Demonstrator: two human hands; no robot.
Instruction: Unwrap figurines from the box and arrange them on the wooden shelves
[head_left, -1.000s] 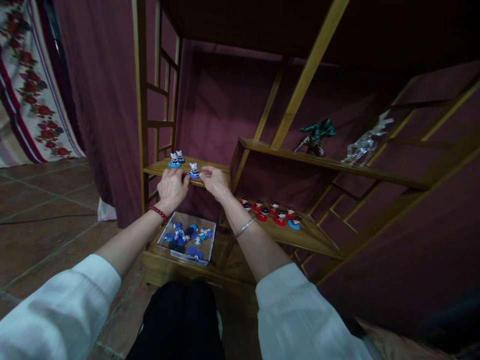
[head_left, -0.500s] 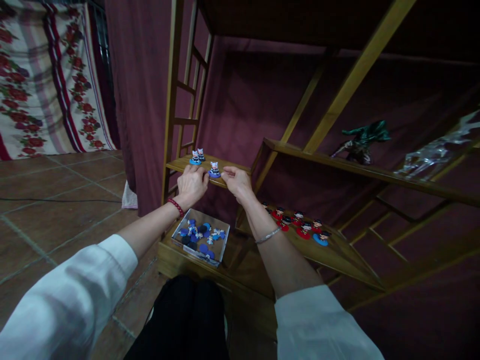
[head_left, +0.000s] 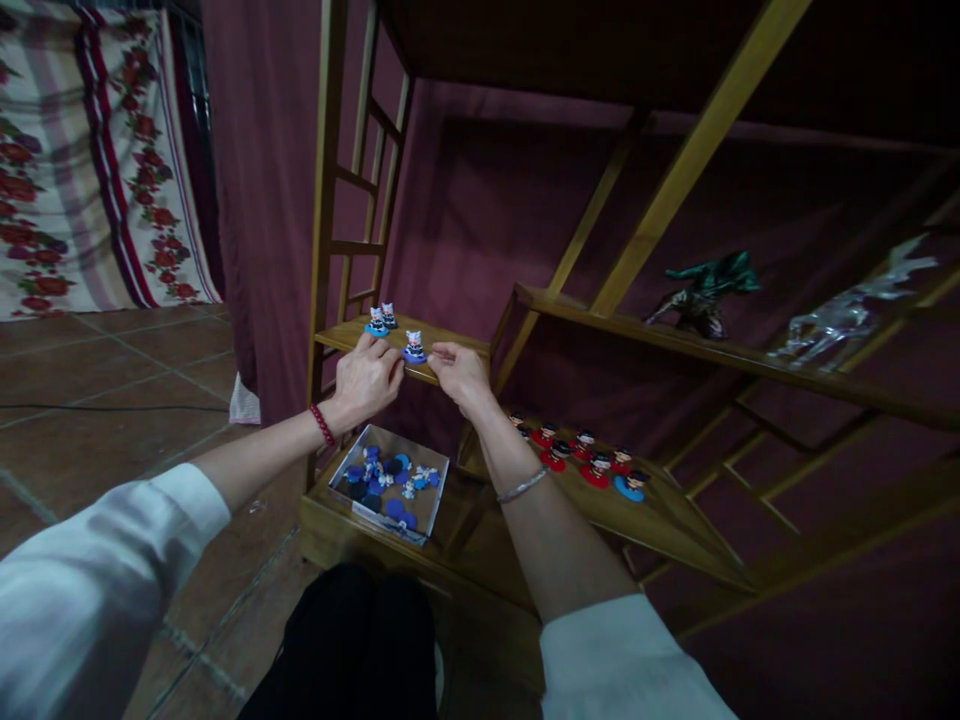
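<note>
Purple-based figurine [head_left: 415, 349] stands between left hand [head_left: 367, 380] and right hand [head_left: 460, 376]; whether either grips it, I cannot tell.

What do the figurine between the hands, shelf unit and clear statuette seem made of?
Figurine: perhaps plastic, given its bright colours; finish unclear. Shelf unit: likely varnished wood, yellowish brown with sheen. Clear statuette: glossy glass or plastic, transparent with highlights.
</note>
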